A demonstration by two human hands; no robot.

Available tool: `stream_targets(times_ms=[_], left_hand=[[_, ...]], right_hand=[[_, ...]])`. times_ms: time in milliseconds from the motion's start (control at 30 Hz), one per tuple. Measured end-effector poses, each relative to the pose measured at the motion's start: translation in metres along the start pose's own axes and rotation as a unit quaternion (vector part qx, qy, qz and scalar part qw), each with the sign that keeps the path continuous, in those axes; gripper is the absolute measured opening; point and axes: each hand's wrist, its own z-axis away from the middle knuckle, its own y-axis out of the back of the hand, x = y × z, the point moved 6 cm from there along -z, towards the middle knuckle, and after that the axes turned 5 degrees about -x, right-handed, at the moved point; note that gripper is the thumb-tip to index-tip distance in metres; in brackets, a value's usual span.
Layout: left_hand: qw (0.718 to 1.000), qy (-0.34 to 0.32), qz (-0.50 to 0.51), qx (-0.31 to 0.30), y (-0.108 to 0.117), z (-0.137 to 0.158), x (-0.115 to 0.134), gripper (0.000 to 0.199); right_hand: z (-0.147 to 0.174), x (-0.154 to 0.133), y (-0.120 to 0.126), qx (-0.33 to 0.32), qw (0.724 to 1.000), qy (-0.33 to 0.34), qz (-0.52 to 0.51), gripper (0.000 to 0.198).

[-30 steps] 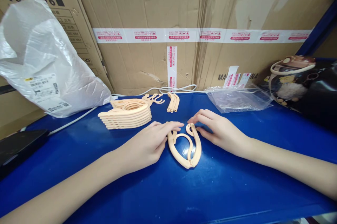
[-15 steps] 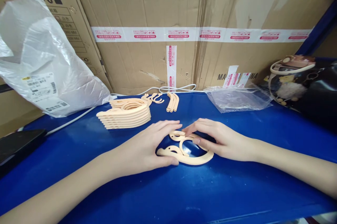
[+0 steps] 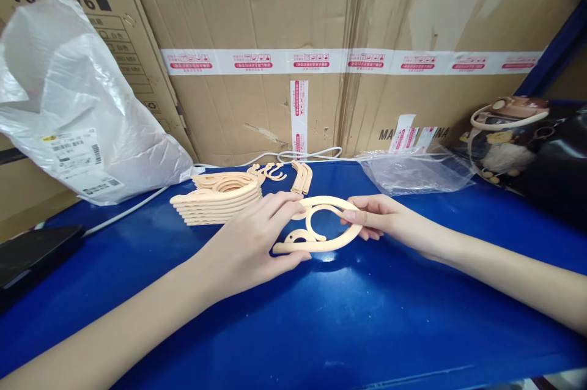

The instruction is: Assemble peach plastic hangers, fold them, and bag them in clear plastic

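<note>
A beige plastic folding hanger, curved into a loop with a ring inside it, is held just above the blue table. My left hand spans its left end, fingers over the upper arm and thumb along the lower one. On the right curve, my right hand pinches the frame between thumb and fingers. Just beyond my left hand sits a neat stack of matching beige hangers, partly covered by that hand. Behind it lie several small beige hooks and a few curved beige strips.
A white plastic parcel bag stands at the left, near a dark phone-like slab. At the back right are a clear plastic bag and a lidded bottle. Cardboard boxes wall off the rear; a white cable runs along them.
The hanger has come up off the table and tilted, its right end raised. My right hand has shifted from resting over its top to pinching its right curve.
</note>
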Motion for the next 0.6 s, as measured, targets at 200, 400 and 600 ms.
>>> stream_targets(times_ms=[200,400,600], left_hand=[[1.0,0.014,0.013,-0.015,0.0006,0.0014,-0.0027,0.045],[1.0,0.013,0.006,-0.018,0.002,0.0026,-0.0008,0.049],[1.0,0.003,-0.005,-0.028,-0.0008,0.0032,0.0045,0.062]], right_hand=[[-0.0003,-0.0014,-0.0008,0.007,1.0,-0.004,-0.005,0.035],[0.0009,0.0009,-0.0013,0.001,1.0,-0.011,-0.015,0.034],[0.0012,0.0046,-0.0037,0.0,0.999,-0.021,-0.027,0.035]])
